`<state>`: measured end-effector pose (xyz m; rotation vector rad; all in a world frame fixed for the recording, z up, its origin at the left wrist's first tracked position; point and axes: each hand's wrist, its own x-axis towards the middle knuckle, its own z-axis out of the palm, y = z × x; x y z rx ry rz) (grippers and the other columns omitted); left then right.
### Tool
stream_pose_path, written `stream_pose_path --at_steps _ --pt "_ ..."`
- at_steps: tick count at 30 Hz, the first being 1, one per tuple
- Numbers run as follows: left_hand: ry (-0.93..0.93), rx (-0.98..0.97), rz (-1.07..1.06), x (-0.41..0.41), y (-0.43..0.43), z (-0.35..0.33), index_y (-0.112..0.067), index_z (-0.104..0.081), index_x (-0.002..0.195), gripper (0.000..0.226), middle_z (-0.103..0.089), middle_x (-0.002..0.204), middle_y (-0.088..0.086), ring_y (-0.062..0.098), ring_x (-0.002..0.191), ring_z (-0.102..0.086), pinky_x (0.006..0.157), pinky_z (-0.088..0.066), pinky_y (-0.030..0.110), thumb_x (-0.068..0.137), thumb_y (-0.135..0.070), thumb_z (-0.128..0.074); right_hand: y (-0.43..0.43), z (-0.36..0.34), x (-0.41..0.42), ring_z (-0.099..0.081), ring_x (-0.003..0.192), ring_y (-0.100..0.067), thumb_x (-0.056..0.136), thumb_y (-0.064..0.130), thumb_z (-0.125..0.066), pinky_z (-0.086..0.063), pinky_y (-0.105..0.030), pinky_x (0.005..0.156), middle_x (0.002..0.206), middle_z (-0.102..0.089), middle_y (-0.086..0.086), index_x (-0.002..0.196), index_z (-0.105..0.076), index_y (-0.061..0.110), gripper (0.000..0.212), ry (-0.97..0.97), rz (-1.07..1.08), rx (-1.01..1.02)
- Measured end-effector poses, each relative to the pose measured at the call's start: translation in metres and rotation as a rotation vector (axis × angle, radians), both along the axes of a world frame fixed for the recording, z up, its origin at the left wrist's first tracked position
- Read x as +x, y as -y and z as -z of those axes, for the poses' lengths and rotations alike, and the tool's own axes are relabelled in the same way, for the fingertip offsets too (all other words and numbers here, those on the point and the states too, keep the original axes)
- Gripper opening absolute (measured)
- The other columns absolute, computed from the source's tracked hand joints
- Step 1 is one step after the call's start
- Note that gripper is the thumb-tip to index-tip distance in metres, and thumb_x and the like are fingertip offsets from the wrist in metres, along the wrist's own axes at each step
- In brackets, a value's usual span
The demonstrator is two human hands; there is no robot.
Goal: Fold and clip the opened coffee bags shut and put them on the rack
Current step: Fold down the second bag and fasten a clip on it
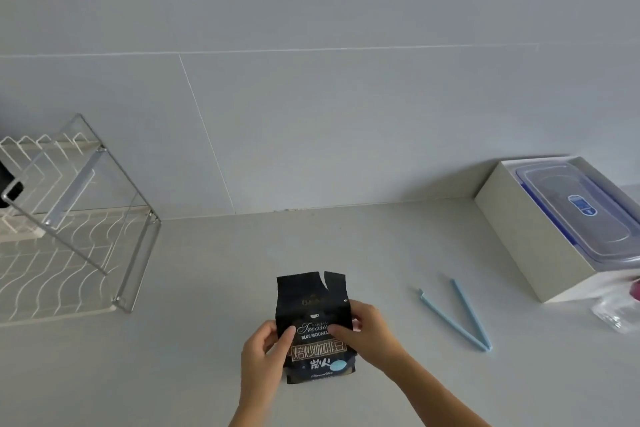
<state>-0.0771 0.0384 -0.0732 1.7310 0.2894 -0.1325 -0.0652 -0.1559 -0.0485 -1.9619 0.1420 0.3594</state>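
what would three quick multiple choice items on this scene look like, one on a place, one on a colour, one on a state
1. Where does the clip lie?
A. on the counter to the right of the coffee bag
B. on the wire rack
C. inside the white box

2. What colour is the clip?
A. red
B. light blue
C. black

3. What state is the top of the coffee bag in?
A. folded and clipped
B. open and unfolded, with a torn notch
C. rolled down to the base

Answers:
1 A: the clip rests on the counter between the bag and the white box, far from the rack.
2 B: both its arms are pale blue.
3 B: the top edge stands straight with a notch, while the left hand and right hand hold the bag's sides.
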Motion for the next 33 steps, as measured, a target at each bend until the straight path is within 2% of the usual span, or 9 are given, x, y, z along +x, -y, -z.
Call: stream_pose_path --at_steps 7,11,15,19,21,23,26,28,33 --pt "0.153 0.076 0.125 -0.004 -0.002 -0.022 -0.025 -0.066 0.084 0.022 -0.072 0.080 -0.004 0.006 0.080 -0.064 0.065 -0.052 0.013 0.082 -0.003 -0.064 -0.001 0.001 -0.017 -0.061 0.088 -0.001 0.079 0.007 -0.067 -0.045 -0.008 0.075 0.090 -0.067 0.015 0.085 -0.061 0.042 0.036 0.164 0.077 -0.086" --pt "0.177 0.093 0.177 -0.007 0.000 -0.026 -0.028 -0.065 0.085 0.025 -0.071 0.085 -0.010 0.005 0.084 -0.064 0.066 -0.053 0.014 0.084 -0.004 -0.062 0.003 0.003 -0.021 -0.061 0.090 -0.015 0.081 0.011 -0.066 -0.049 -0.025 0.077 0.097 -0.068 -0.001 0.098 -0.063 0.017 0.018 0.167 0.018 -0.193" --pt "0.135 0.096 0.204 -0.011 0.001 -0.023 -0.023 -0.062 0.087 0.018 -0.071 0.084 -0.001 0.012 0.085 -0.065 0.067 -0.057 0.022 0.085 -0.006 -0.062 0.009 0.003 -0.025 -0.060 0.089 -0.016 0.079 0.016 -0.068 -0.050 -0.027 0.077 0.098 -0.068 -0.002 0.100 -0.062 0.015 0.022 0.112 -0.051 -0.236" --pt "0.109 0.122 0.225 -0.017 0.001 -0.020 -0.031 -0.061 0.096 0.030 -0.071 0.092 -0.006 0.009 0.092 -0.064 0.071 -0.050 0.011 0.080 -0.007 -0.068 0.006 0.004 -0.031 -0.050 0.070 -0.002 0.071 0.013 -0.069 -0.040 -0.018 0.063 0.084 -0.061 0.004 0.091 -0.061 0.026 0.026 0.180 -0.070 -0.293" --pt "0.110 0.168 0.226 -0.022 0.001 -0.019 -0.038 -0.058 0.096 0.038 -0.066 0.097 -0.010 0.007 0.096 -0.060 0.077 -0.045 0.014 0.076 -0.008 -0.072 0.005 0.005 -0.033 -0.049 0.067 0.002 0.066 0.013 -0.066 -0.037 -0.016 0.059 0.076 -0.057 0.012 0.076 -0.057 0.043 0.033 0.228 -0.051 -0.280" --pt "0.155 0.248 0.212 -0.025 -0.001 -0.019 -0.044 -0.052 0.090 0.047 -0.059 0.097 -0.015 0.009 0.097 -0.056 0.082 -0.042 0.021 0.073 -0.006 -0.075 0.004 0.006 -0.035 -0.051 0.069 -0.001 0.064 0.016 -0.068 -0.041 -0.021 0.059 0.073 -0.056 0.012 0.068 -0.058 0.039 0.025 0.235 -0.041 -0.281" --pt "0.203 0.338 0.203 -0.026 -0.002 -0.022 -0.037 -0.057 0.084 0.039 -0.055 0.090 -0.017 0.019 0.093 -0.057 0.080 -0.042 0.024 0.071 -0.006 -0.077 0.007 0.009 -0.038 -0.049 0.078 -0.010 0.069 0.022 -0.073 -0.043 -0.029 0.066 0.079 -0.057 0.006 0.079 -0.064 0.013 0.016 0.234 -0.060 -0.344" --pt "0.209 0.348 0.222 -0.027 -0.001 -0.024 -0.029 -0.061 0.087 0.033 -0.055 0.089 -0.017 0.021 0.093 -0.059 0.078 -0.042 0.019 0.070 -0.006 -0.078 0.010 0.009 -0.039 -0.046 0.079 -0.005 0.068 0.021 -0.074 -0.042 -0.026 0.065 0.081 -0.052 0.014 0.079 -0.063 0.015 0.017 0.248 -0.058 -0.339" --pt "0.196 0.314 0.257 -0.031 0.004 -0.027 -0.044 -0.051 0.081 0.047 -0.055 0.092 -0.018 0.018 0.093 -0.058 0.076 -0.041 0.013 0.071 -0.007 -0.077 0.012 0.007 -0.045 -0.052 0.078 -0.006 0.065 0.021 -0.070 -0.044 -0.021 0.064 0.087 -0.056 0.014 0.092 -0.057 0.033 0.032 0.254 -0.043 -0.333"
